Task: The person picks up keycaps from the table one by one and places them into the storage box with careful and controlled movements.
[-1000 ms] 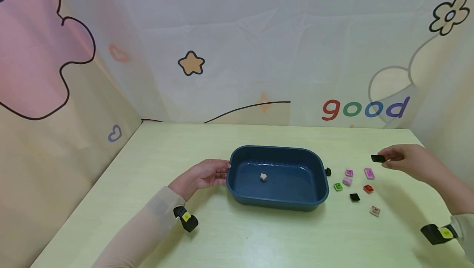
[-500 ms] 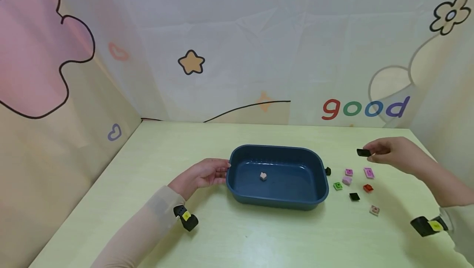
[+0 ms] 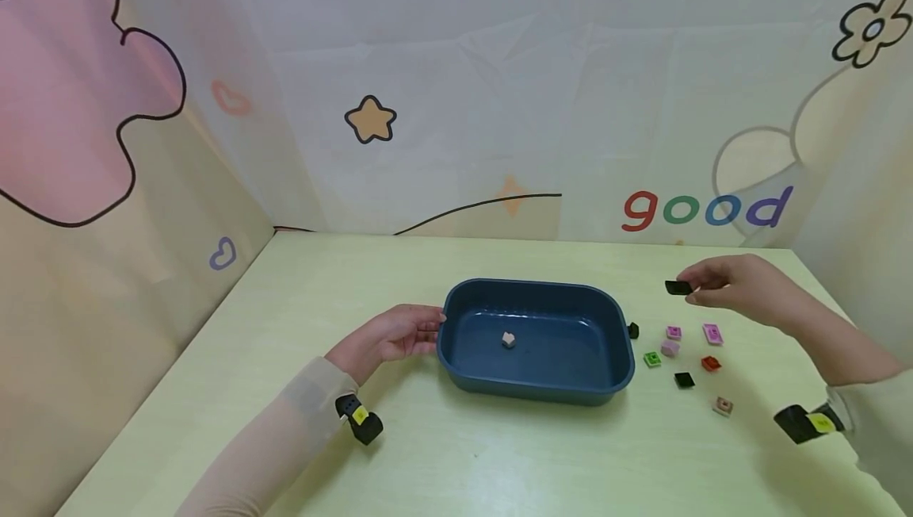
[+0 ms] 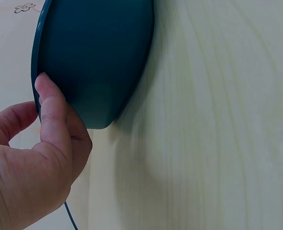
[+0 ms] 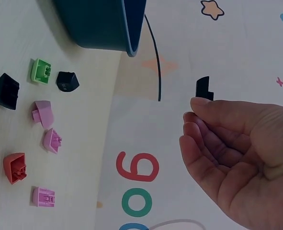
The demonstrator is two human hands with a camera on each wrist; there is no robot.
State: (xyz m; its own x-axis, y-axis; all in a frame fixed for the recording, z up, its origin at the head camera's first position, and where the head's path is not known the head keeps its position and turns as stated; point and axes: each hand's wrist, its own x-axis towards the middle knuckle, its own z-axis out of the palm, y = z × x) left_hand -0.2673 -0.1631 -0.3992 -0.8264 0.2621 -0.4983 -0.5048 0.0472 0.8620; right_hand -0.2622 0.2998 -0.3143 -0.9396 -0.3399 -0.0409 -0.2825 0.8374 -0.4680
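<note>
My left hand (image 3: pixel 398 333) grips the left end of a dark blue rectangular basin (image 3: pixel 535 392), fingers at its rim in the left wrist view. One small pale keycap (image 3: pixel 508 339) lies inside on the basin floor. Raised above the table to the right, my right hand (image 3: pixel 745 285) pinches a black keycap (image 5: pixel 203 89) between thumb and fingertips. Below that hand lie loose keycaps: a green one (image 3: pixel 652 359), a red one (image 3: pixel 710 363), a beige one (image 3: pixel 723 406) and several pink and black ones.
The pale wooden table (image 3: pixel 321 271) reaches back to a printed cloth backdrop (image 3: pixel 456 105). One black keycap (image 3: pixel 633 331) sits close beside the basin's right wall. A black camera is strapped to each wrist.
My right hand has moved left and slightly up with the black keycap, coming nearer the basin. The left hand and the basin stay where they were.
</note>
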